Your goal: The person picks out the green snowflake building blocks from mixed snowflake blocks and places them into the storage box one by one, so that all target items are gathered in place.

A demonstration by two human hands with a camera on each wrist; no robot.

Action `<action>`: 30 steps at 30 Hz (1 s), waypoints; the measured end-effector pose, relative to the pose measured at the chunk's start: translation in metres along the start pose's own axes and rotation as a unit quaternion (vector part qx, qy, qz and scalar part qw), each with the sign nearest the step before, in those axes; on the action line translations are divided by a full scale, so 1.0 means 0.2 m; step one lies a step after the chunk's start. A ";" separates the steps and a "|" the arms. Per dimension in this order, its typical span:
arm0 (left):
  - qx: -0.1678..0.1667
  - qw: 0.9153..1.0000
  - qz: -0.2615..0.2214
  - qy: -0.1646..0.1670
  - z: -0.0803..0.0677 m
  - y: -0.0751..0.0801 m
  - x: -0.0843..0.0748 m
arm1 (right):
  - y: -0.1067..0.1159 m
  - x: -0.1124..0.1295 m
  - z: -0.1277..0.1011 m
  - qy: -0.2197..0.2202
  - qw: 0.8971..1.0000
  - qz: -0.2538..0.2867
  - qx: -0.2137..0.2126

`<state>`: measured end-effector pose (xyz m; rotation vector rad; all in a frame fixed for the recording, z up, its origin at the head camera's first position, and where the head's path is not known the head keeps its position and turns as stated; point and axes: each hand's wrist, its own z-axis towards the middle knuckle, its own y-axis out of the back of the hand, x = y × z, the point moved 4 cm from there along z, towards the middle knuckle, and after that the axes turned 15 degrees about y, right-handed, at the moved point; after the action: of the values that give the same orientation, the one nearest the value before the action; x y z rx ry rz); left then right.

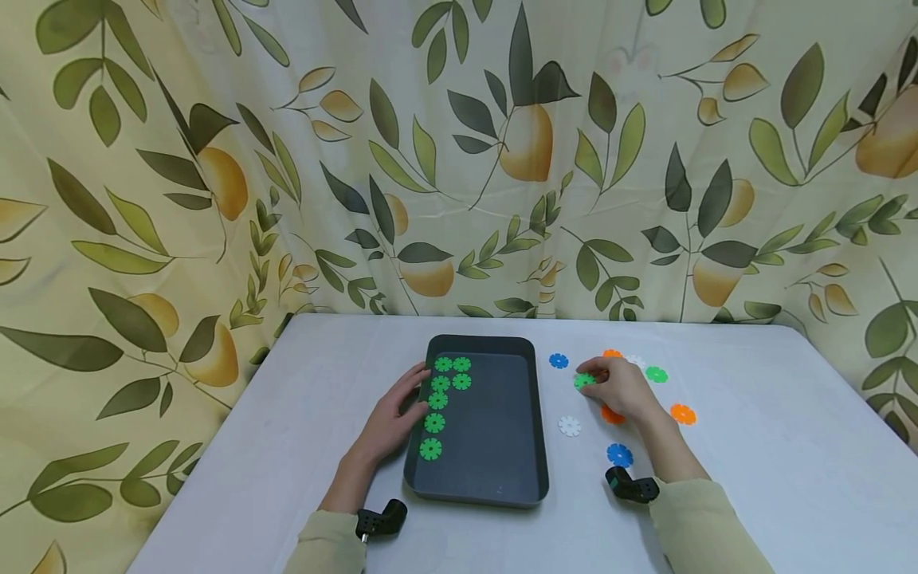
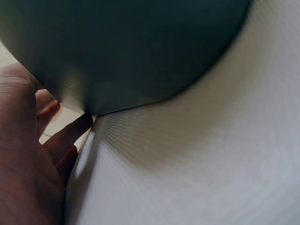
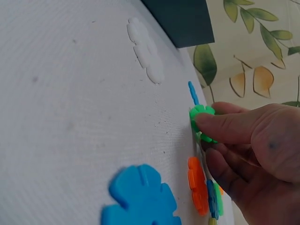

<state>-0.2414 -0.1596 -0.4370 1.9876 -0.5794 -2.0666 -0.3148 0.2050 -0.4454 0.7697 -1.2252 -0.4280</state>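
My right hand (image 1: pixel 622 389) pinches a green flower-shaped plastic disc (image 1: pixel 584 381) between thumb and fingertips, over the loose discs right of the tray. The right wrist view shows that green disc (image 3: pixel 200 111) partly under the thumb. With its fingers touching the left rim, my left hand (image 1: pixel 390 418) rests beside the dark grey rectangular tray (image 1: pixel 495 422). From the left wrist, the fingertips (image 2: pixel 84 121) meet the tray's lower edge. Several green discs (image 1: pixel 434 422) lie inside the tray along its left side, in one column with a shorter one beside it.
Around the right hand lie blue discs (image 1: pixel 620 455), orange discs (image 1: pixel 684 414), a white disc (image 1: pixel 570 426) and another green disc (image 1: pixel 656 374). Some are partly hidden by the hand. A white cloth (image 1: pixel 287 446) covers the table, and a leaf-patterned curtain (image 1: pixel 473 231) hangs behind it.
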 end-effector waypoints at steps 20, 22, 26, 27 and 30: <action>-0.011 1.000 -0.010 0.008 0.00 -0.01 0.00 | 0.01 0.03 0.00 0.003 0.997 0.083 0.004; -0.010 1.000 -0.009 0.008 0.00 -0.01 0.00 | 0.01 0.04 0.00 0.008 0.996 0.087 0.003; -0.008 1.000 -0.006 0.006 0.00 -0.01 0.00 | 0.02 0.06 0.00 0.024 0.995 0.096 -0.001; -0.008 1.000 -0.005 0.005 0.00 -0.01 0.00 | 0.03 0.07 0.00 0.028 0.995 0.099 -0.002; -0.006 1.000 -0.003 0.005 0.00 0.00 0.00 | 0.04 0.09 0.01 0.036 0.994 0.108 -0.005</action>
<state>-0.2411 -0.1589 -0.4377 1.9942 -0.5581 -2.0584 -0.3115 0.1980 -0.4280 0.6303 -1.2231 -0.2285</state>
